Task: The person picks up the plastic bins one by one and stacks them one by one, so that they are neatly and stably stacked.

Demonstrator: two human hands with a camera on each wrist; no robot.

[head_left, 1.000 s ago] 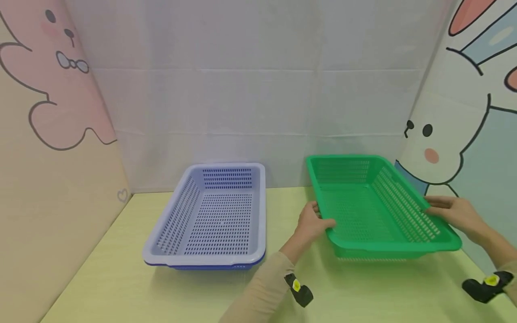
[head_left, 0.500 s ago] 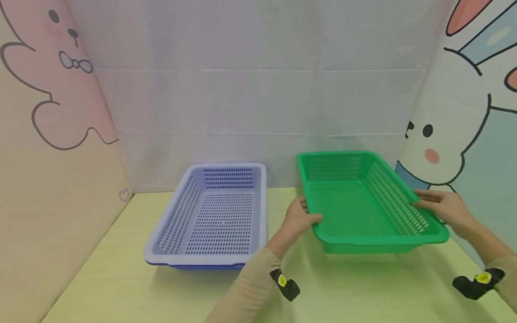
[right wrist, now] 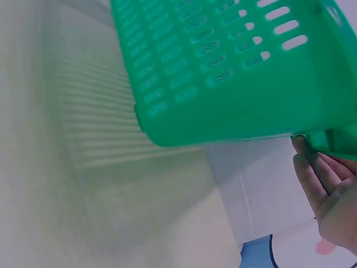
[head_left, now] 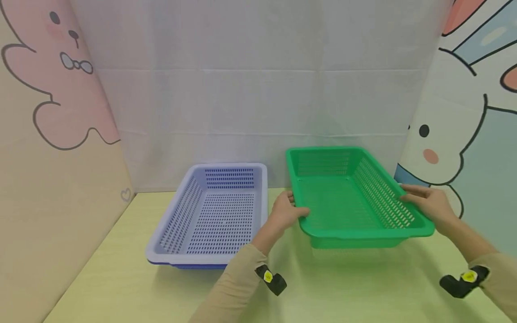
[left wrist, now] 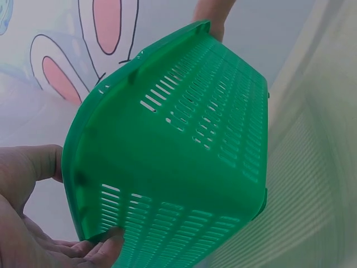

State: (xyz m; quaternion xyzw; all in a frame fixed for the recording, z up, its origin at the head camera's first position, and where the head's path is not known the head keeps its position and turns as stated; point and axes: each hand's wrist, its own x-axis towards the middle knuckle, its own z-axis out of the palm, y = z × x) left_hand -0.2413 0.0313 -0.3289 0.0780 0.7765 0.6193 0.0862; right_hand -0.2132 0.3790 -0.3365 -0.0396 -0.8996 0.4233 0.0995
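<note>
A green plastic basket (head_left: 343, 197) with slotted walls is held above the table between both hands, its shadow falling below it. My left hand (head_left: 284, 212) grips its left rim near the front corner, thumb over the rim. In the left wrist view the fingers (left wrist: 109, 245) of that hand lie under the rim against the slotted wall. On the other side my right hand (head_left: 430, 204) holds the right rim. The right wrist view shows its fingers (right wrist: 318, 173) tucked beneath the rim. The basket has nothing in it.
Left of the green basket, a pale lavender basket (head_left: 220, 259) sits on the yellow-green table (head_left: 121, 278), with a darker blue edge showing beneath its rim. A white wall (head_left: 242, 103) stands behind; side walls carry cartoon figures.
The green basket has moved left and slightly up, closer to the lavender basket, with both hands holding it. The lavender basket has stayed in place.
</note>
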